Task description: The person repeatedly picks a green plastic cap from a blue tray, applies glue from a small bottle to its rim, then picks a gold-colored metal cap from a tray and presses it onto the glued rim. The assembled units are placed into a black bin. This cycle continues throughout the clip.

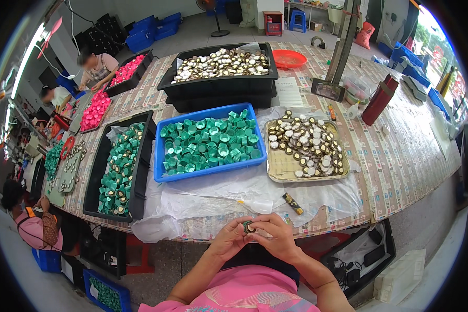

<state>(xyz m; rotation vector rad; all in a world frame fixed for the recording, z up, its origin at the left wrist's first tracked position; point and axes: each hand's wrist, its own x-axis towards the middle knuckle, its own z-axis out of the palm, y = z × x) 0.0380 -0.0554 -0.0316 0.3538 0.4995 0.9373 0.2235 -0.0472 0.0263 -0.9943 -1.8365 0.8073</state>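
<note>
Left grip [229,240] and right grip [273,235] are both pinched pretty much closed on one little green cup [247,226], right between them. Blue tray [213,171] of green cups [208,139] sits just beyond, yellowish tray [279,162] of brown-and-white discs [312,140] beyond and right.

A tub [208,173] of cups [223,151] has a crate [143,171] left, a tray [280,164] of discs [312,139] right, stacked bins [218,94] behind.

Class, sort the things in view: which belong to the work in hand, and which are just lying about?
Belongs, it seems:
green cup, between left hand and right hand
blue tray, green cups
tan tray, discs
left black bin, filled cups

Lying about, apparently:
red flask
phone
red dish
tube
</note>
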